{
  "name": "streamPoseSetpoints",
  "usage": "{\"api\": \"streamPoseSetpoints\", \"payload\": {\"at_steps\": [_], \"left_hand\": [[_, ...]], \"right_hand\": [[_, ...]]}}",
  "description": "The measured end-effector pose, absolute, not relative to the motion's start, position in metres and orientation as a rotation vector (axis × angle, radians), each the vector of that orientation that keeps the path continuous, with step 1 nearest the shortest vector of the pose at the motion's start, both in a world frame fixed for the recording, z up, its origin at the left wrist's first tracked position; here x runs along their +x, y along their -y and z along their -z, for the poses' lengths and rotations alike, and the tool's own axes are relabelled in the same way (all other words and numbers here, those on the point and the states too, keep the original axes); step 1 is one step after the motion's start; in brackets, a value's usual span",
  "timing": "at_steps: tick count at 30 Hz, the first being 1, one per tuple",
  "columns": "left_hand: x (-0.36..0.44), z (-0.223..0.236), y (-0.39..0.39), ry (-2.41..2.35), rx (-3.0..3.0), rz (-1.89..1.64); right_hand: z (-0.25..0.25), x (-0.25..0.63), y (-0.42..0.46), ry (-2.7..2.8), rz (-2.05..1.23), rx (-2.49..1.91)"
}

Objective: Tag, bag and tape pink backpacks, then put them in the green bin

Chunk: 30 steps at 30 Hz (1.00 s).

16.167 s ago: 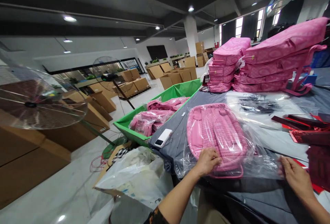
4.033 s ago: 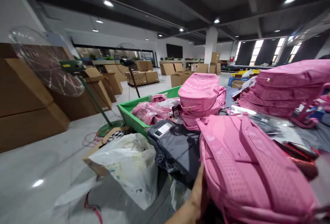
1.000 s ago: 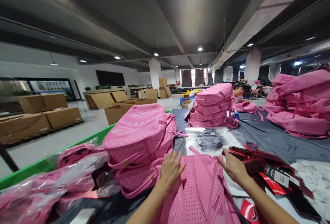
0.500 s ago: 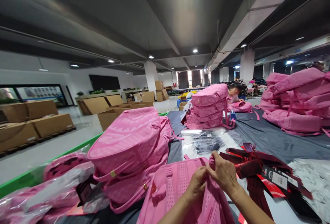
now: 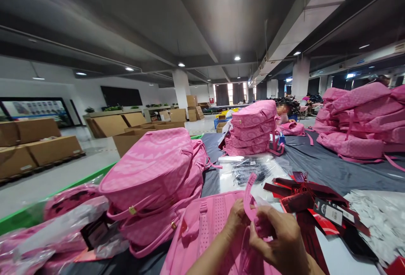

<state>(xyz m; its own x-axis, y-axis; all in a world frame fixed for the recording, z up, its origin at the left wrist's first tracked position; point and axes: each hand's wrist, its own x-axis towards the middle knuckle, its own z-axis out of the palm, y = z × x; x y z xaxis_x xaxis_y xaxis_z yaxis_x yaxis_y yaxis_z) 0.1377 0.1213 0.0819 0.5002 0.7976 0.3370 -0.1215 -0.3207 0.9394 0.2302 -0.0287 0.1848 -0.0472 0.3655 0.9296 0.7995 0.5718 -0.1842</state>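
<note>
A pink backpack [image 5: 199, 233] lies in front of me with its dotted back panel and straps facing up. At its right side a pink strap [image 5: 249, 197] curls upward, its free end standing above my fingers. My left hand [image 5: 236, 218] is closed on the strap, its fingertips partly hidden behind it. Thumb and fingers of my right hand [image 5: 276, 235] pinch the same strap lower and to the right. Just left of this backpack rises a stack of pink backpacks [image 5: 152, 169] with gold-coloured buckles.
Red and black hang tags [image 5: 325, 211] lie to the right, beside a heap of white packets [image 5: 376, 218]. Clear plastic bags [image 5: 253, 171] lie beyond the backpack. More backpack stacks [image 5: 253, 129] stand farther back, near another person [image 5: 282, 112]. A green-edged bin [image 5: 60, 195] holds wrapped pink items.
The strap's end now sticks up in a curl between my hands. My right hand has turned and come lower, into a pinch. The view has shifted slightly right.
</note>
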Motion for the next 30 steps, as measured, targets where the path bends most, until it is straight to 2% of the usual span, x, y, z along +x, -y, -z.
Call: {"api": "streamPoseSetpoints", "payload": {"at_steps": [6, 9, 11, 15, 20, 25, 30], "left_hand": [[0.101, -0.112, -0.083, -0.558, 2.278, -1.4], [0.105, -0.142, -0.076, -0.287, 2.455, -1.039], [0.108, -0.15, -0.084, -0.376, 2.343, -0.927], [0.089, -0.139, -0.082, -0.7, 1.972, -1.082], [0.041, -0.116, -0.013, -0.765, 1.425, -0.993], [0.014, -0.091, 0.062, -0.819, 1.046, -0.881], [-0.005, -0.09, 0.082, -0.895, 1.374, -0.671]], "right_hand": [[-0.189, 0.251, 0.033, 1.567, 0.08, -1.172], [-0.199, 0.254, 0.042, 1.667, 0.001, -1.125], [-0.211, 0.26, 0.04, 1.666, 0.009, -1.178], [-0.232, 0.267, 0.007, 1.774, -0.156, -1.2], [-0.24, 0.238, -0.056, 2.021, -0.183, -1.216], [-0.212, 0.214, -0.112, 2.119, -0.146, -1.413], [-0.155, 0.222, -0.141, 2.2, -0.094, -1.627]]}}
